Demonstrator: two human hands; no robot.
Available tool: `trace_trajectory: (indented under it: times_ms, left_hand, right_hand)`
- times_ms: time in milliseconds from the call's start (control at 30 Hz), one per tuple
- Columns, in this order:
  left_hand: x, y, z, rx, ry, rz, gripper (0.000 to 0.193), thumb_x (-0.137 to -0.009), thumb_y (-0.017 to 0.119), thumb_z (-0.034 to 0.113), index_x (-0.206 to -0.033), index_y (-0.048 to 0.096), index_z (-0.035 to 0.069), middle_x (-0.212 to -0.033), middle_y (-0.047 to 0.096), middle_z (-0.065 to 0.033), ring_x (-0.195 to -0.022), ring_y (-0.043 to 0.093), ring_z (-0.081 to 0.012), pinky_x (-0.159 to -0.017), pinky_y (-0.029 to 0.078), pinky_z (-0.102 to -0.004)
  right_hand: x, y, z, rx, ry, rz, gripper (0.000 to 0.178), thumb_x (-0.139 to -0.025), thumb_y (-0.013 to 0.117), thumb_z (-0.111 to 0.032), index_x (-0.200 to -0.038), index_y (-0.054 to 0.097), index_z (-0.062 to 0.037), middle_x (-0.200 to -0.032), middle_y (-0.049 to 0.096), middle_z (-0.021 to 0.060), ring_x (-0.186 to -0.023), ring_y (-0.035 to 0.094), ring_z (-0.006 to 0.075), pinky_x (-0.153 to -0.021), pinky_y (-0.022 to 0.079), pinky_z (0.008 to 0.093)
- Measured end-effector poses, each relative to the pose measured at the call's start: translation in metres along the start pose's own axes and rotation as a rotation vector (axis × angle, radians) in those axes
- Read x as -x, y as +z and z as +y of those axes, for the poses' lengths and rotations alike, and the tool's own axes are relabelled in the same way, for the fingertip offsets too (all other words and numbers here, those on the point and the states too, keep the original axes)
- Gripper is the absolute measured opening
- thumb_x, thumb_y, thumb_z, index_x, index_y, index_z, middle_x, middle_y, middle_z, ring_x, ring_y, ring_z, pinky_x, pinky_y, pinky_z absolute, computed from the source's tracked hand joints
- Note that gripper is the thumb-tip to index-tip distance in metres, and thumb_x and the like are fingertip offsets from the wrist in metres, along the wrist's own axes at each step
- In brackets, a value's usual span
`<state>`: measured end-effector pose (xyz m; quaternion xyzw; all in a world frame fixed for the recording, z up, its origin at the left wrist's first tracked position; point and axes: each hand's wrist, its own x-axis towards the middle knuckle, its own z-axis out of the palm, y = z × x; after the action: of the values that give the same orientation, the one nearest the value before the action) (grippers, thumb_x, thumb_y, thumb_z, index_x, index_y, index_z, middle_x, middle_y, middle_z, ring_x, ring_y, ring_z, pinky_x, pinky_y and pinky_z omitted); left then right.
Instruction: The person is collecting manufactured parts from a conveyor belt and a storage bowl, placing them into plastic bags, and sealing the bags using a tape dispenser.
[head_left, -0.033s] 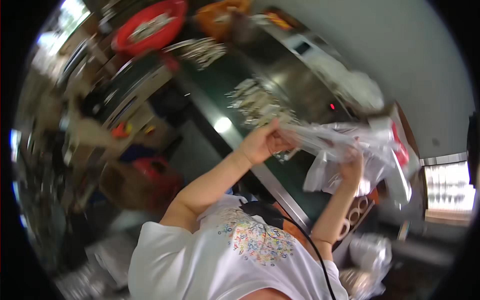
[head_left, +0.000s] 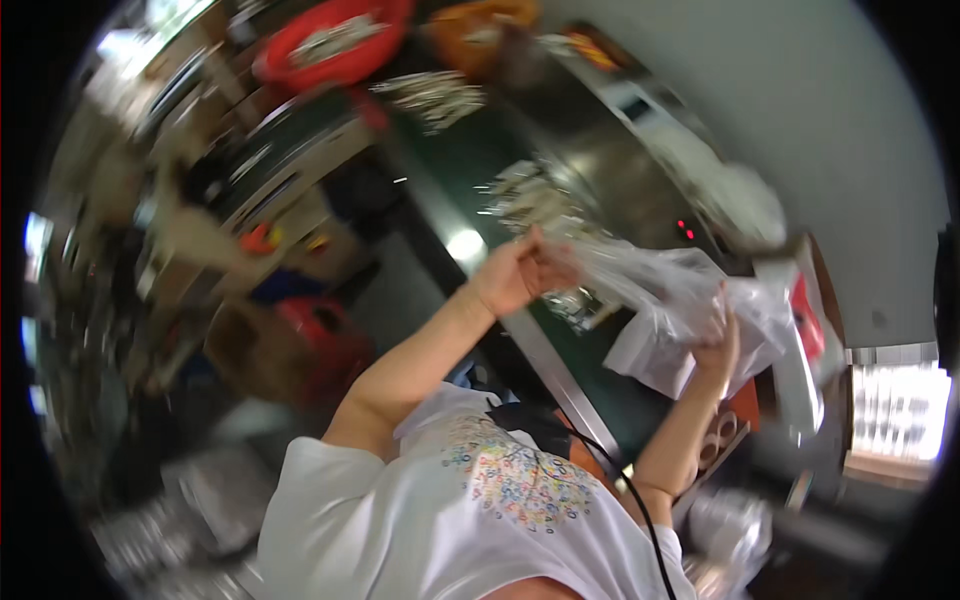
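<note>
Hands hold a clear plastic bag (head_left: 670, 290) mid-frame: left hand (head_left: 520, 275) pinches its left end, right hand (head_left: 718, 345) grips its right side, above the dark worktop (head_left: 440, 170).

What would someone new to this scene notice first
First, the two raised hands at centre: the left hand and right hand both grip a crinkled clear plastic bag stretched between them above a dark green counter. Next, the red basket at the top left, blurred, holding pale contents.
</note>
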<state>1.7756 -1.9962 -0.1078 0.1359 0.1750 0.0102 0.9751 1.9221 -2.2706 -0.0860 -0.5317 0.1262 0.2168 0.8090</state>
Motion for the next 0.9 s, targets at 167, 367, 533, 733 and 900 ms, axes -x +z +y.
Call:
trace_trajectory:
  times_ms: [167, 367, 533, 733, 900]
  left_hand:
    - [0.14, -0.139, 0.166, -0.166, 0.424, -0.135, 0.037, -0.093, 0.042, 0.034, -0.063, 0.036, 0.013, -0.052, 0.029, 0.005, -0.046, 0.034, -0.0086, -0.05, 0.037, -0.0223]
    - [0.315, -0.272, 0.125, -1.567, 0.292, 0.633, 0.028, -0.08, 0.058, 0.033, -0.085, 0.063, 0.005, -0.072, 0.061, -0.0072, -0.064, 0.056, -0.0188, -0.059, 0.044, -0.0312]
    - [0.483, -0.431, 0.003, -1.232, -0.387, 1.376, 0.036, -0.082, 0.052, 0.039, -0.078, 0.068, 0.006, -0.075, 0.063, -0.0171, -0.073, 0.061, -0.0304, -0.069, 0.047, -0.0373]
    - [0.492, -0.454, 0.098, -0.7, 0.696, 1.787, 0.038, -0.091, 0.042, 0.034, -0.078, 0.058, 0.003, -0.064, 0.057, -0.0116, -0.061, 0.057, -0.0216, -0.06, 0.043, -0.0348]
    - [0.492, -0.513, 0.216, -0.545, 0.86, 1.815, 0.034, -0.091, 0.041, 0.031, -0.081, 0.057, 0.002, -0.067, 0.058, -0.016, -0.065, 0.057, -0.0308, -0.06, 0.043, -0.0378]
  right_hand:
    - [-0.013, 0.11, 0.048, 1.155, -0.229, -0.776, 0.027, -0.075, 0.064, -0.012, -0.097, 0.059, 0.0013, -0.066, 0.053, -0.0032, -0.057, 0.044, 0.0046, -0.054, 0.038, 0.0189]
    - [-0.073, 0.213, 0.352, 1.027, -0.934, -0.883, 0.016, -0.084, 0.05, -0.017, -0.076, 0.058, -0.0056, -0.066, 0.055, 0.001, -0.052, 0.048, 0.0135, -0.046, 0.038, 0.0302]
    - [0.099, 0.182, 0.57, 1.747, -0.124, -1.77, 0.025, -0.085, 0.045, -0.021, -0.073, 0.061, -0.0062, -0.066, 0.058, 0.0143, -0.058, 0.056, 0.0302, -0.054, 0.045, 0.0404]
    - [0.138, 0.388, 0.643, 1.321, -0.48, -1.363, 0.042, -0.091, 0.04, -0.031, -0.078, 0.061, 0.0023, -0.065, 0.06, 0.014, -0.058, 0.056, 0.0259, -0.055, 0.041, 0.0396]
    - [0.131, 0.496, 0.745, 1.458, -0.155, -1.367, 0.039, -0.091, 0.045, -0.033, -0.07, 0.056, -0.003, -0.058, 0.05, 0.003, -0.055, 0.048, 0.0109, -0.046, 0.037, 0.0296]
